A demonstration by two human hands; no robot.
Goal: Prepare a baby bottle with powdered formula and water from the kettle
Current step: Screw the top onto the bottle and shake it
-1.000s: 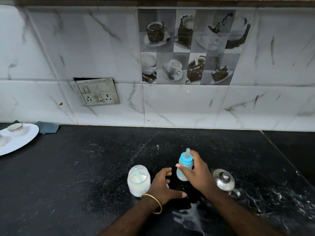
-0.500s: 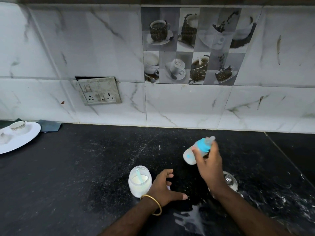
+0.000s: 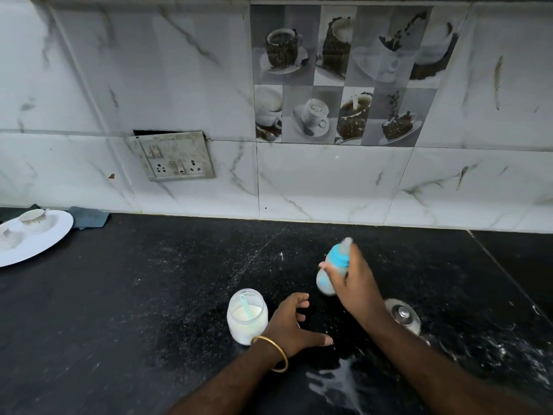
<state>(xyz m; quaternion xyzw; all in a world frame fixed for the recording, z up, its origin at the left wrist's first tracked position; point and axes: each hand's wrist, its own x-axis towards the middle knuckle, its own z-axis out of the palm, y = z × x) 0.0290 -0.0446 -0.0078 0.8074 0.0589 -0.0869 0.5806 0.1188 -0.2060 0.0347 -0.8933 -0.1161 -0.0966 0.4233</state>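
At nine o'clock, at the far left, we see one white plate (image 3: 45, 244) with two small cups on it; the clearer cup (image 3: 32, 216) stands near the plate's back edge. Just beside the plate, towards the wall, lies one dark cloth (image 3: 89, 217). Above it, at about ten o'clock, one switchboard (image 3: 173, 155) with two sockets hangs tilted on the wall.

Lower, at about six o'clock, we count one open jar (image 3: 247, 316) with white powder and one pale blue scoop (image 3: 246, 307) standing inside it. Our left hand (image 3: 291, 324), with one gold bangle (image 3: 270, 351) at the wrist, rests just to the right of the jar with its fingers spread and bent, grasping nothing. Its palm faces down on the counter.

At about five o'clock, our right hand (image 3: 354, 284) is clenched around one baby bottle (image 3: 330, 272) and lifts it above the counter. The bottle is tilted, with its blue cap pointing up and away, and it looks blurred. Right of this wrist we see one steel kettle lid (image 3: 402, 316).

The counter (image 3: 149, 295) is black speckled stone, dusted with white powder, and there is a wet white spill (image 3: 338, 384) near its front edge. The wall (image 3: 329, 181) has white marble tiles and, at twelve o'clock, one picture tile (image 3: 344, 76) with coffee cups.
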